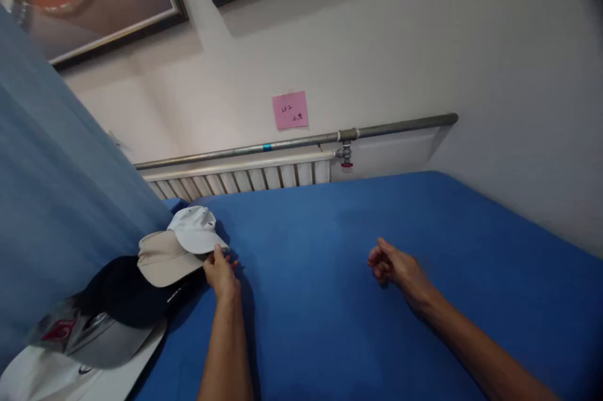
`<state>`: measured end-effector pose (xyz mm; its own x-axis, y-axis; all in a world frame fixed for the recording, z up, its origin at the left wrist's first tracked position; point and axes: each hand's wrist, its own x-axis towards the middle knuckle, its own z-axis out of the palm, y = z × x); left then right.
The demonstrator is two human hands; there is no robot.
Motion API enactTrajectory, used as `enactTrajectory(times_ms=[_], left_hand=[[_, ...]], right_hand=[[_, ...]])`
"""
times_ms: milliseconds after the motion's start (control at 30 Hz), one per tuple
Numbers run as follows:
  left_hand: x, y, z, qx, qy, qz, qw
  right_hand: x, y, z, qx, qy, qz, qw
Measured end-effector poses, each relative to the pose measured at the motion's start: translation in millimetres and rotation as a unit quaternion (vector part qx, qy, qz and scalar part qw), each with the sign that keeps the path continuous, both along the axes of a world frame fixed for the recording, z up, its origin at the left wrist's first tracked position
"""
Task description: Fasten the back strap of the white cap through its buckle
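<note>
Nearest on the left, grey cap [101, 341] and black cap [125, 291] overlap in a row on the blue surface [330, 300]. Left hand [221, 275] pinches the white cap [195, 229] brim, lying atop the beige cap [162, 259]. Right hand [393, 267] loosely curled, empty, resting mid-surface. Radiator [245, 178] behind.

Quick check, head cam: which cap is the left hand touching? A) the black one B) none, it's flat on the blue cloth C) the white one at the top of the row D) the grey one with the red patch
C: the left hand has its fingers at the brim of the white cap, which overlaps the beige cap; the right hand rests loosely curled on the blue cloth, holding nothing.
</note>
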<state>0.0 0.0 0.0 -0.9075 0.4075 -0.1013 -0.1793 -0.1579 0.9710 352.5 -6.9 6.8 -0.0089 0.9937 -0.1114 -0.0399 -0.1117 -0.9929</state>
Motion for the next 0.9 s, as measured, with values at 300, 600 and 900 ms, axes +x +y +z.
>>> enactTrajectory(times_ms=[300, 600, 900], left_hand=[[-5.0, 8.4, 4.3, 0.113, 0.003, -0.011, 0.994], [23.8, 5.2, 7.5, 0.175, 0.015, -0.115, 0.978], [68.9, -3.9, 10.0, 0.166, -0.035, -0.371, 0.913]], right_hand=[[-1.6, -4.6, -0.5, 0.007, -0.037, 0.022, 0.999], [-0.3, -1.5, -4.0, 0.009, -0.048, 0.037, 0.998], [9.1, 2.8, -9.1, 0.031, 0.046, -0.011, 0.998]])
